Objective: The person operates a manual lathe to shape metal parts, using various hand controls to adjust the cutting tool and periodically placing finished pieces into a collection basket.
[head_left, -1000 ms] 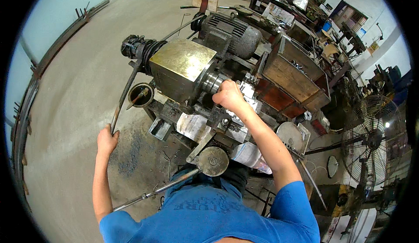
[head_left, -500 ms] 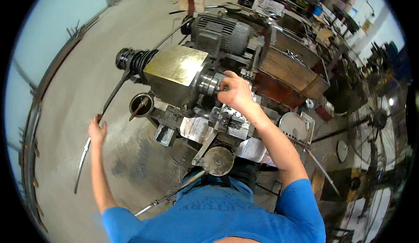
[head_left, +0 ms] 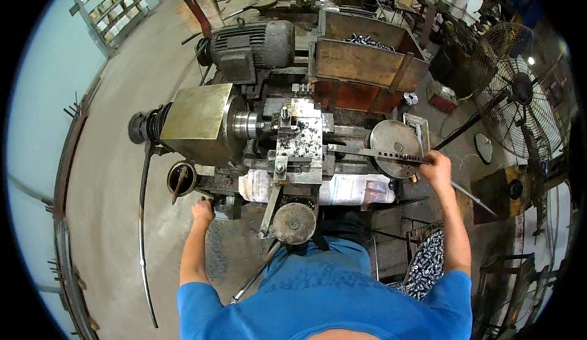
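My right hand (head_left: 437, 170) is closed around the outer end of a flat perforated metal lever (head_left: 367, 153), right of a small lathe. The lever crosses a round metal disc (head_left: 396, 137) and runs to the lathe's tool slide (head_left: 299, 135). Left of the slide is the bright spindle nose (head_left: 246, 124), beside the headstock with its flat brassy cover (head_left: 194, 111). My left hand (head_left: 203, 210) has curled fingers beside a small grey metal tray (head_left: 227, 209); anything within them is hidden. A long rod lever (head_left: 142, 218) hangs untouched farther left.
A pot with a brush (head_left: 181, 179) sits beside the headstock. Behind the lathe are a motor (head_left: 254, 43) and a wooden bin of small metal parts (head_left: 367, 65). A large fan (head_left: 520, 89) stands at right, with a heap of metal pieces (head_left: 428, 266) near my right arm.
My left hand has let go of the long rod lever and moved to the grey tray. My right hand has gone from the spindle to the perforated lever. The view has turned.
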